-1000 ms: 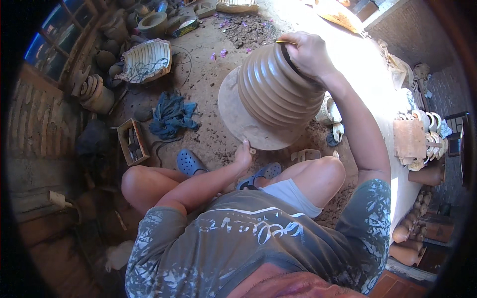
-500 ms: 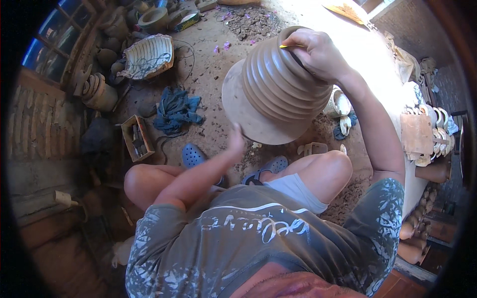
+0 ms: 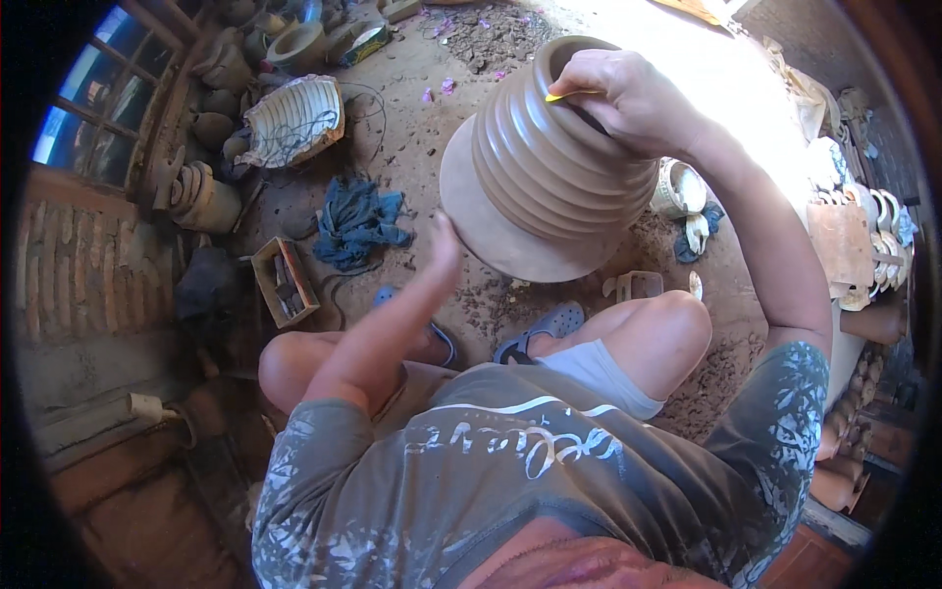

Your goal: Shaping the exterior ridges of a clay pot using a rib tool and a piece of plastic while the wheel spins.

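Observation:
A tall, wet-looking brown clay pot with stacked horizontal ridges (image 3: 540, 157) stands on a round flat disc (image 3: 481, 231). My right hand (image 3: 618, 103) is at the pot's open top, closed on a thin yellow tool (image 3: 557, 96) against the rim. My left hand (image 3: 444, 253) is at the disc's left edge, blurred; whether it grips or just touches the edge is unclear. The inside of the pot is mostly hidden by my right hand.
A blue cloth (image 3: 358, 221), a box of tools (image 3: 280, 285) and a cracked ribbed mold with wire (image 3: 289, 118) lie to the left. Pots line the window wall. A white bucket (image 3: 677, 187) stands behind the pot; stacked clay pieces (image 3: 859, 255) are at the right.
My left hand has moved up and left along the disc's edge from its front. My right hand stays at the rim, appearing slightly farther right as the view shifted.

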### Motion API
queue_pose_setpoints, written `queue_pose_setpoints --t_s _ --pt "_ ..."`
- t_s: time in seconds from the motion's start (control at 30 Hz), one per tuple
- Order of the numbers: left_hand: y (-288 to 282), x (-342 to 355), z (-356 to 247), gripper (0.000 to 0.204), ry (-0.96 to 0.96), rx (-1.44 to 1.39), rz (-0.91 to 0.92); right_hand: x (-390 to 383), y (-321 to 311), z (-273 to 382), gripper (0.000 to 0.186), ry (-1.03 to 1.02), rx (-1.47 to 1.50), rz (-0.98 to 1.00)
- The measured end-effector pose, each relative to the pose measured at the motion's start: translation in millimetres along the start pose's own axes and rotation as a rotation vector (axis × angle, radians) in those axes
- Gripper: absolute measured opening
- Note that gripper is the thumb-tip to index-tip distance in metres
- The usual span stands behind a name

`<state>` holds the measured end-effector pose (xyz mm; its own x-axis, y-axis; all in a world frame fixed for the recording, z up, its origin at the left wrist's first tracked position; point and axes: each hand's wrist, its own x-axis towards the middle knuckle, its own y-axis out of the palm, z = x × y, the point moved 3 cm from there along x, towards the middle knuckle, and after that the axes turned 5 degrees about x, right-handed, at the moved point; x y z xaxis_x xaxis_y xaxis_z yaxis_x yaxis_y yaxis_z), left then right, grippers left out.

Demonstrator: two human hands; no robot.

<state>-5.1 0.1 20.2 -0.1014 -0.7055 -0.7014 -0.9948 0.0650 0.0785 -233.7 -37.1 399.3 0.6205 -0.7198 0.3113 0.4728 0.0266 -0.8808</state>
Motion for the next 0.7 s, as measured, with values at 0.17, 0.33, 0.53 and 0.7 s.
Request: queue_pose_setpoints --t_s 0.17,0.33,0.53,0.7 --pt "72.5 -73.3 77.2 0.077 0.048 -0.179 -0.041 2.4 5.8 2.7 0.013 -0.027 0.033 0.004" --pt "7.8 20.1 18.7 0.072 0.143 -0.083 -0.081 1.5 2.2 12.5 0.013 -0.07 0.057 0.002" --pt "0.8 1.9 -2.8 0.074 0.071 0.033 -0.184 -3.9 1.9 7.2 0.011 -0.043 0.061 -0.003" --pt "67.3 -91.0 100.6 0.083 -0.306 0.101 0.232 -4.4 1.7 1.1 0.01 -0.028 0.057 0.03"
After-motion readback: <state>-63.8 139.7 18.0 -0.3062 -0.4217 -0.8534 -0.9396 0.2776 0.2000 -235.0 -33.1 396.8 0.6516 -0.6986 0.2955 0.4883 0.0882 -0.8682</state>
